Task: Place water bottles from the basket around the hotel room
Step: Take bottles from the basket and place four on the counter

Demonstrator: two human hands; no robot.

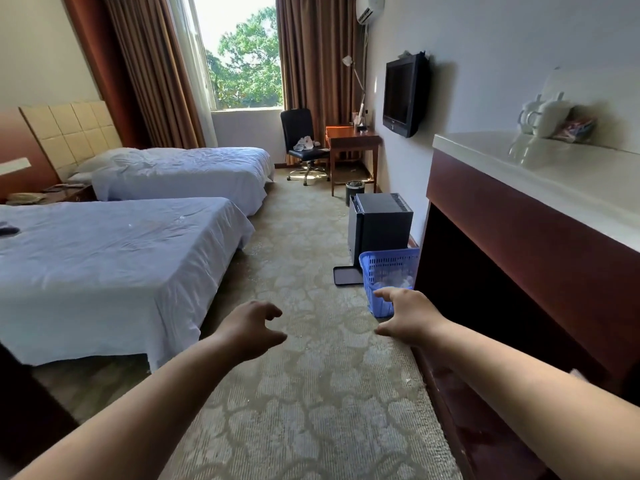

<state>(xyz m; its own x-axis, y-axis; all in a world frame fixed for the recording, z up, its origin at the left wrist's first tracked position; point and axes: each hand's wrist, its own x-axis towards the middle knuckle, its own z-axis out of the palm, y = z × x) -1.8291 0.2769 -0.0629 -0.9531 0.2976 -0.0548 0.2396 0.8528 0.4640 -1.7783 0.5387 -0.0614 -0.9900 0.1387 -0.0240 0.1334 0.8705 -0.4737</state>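
A blue plastic basket (pixel 389 268) stands on the carpet beside the dark cabinet, with pale water bottles (pixel 398 282) showing dimly through its mesh. My right hand (pixel 408 315) is stretched out in front of the basket's near side, fingers spread, holding nothing. My left hand (pixel 251 329) hovers over the carpet to the left of it, fingers curled apart and empty. Both arms reach forward from the bottom of the view.
A counter (pixel 540 174) with white cups (pixel 543 116) runs along the right wall. A black mini fridge (pixel 379 223) sits behind the basket. Two beds (pixel 104 258) fill the left side; a nightstand (pixel 52 195), desk (pixel 351 138) and chair (pixel 303 143) lie farther off.
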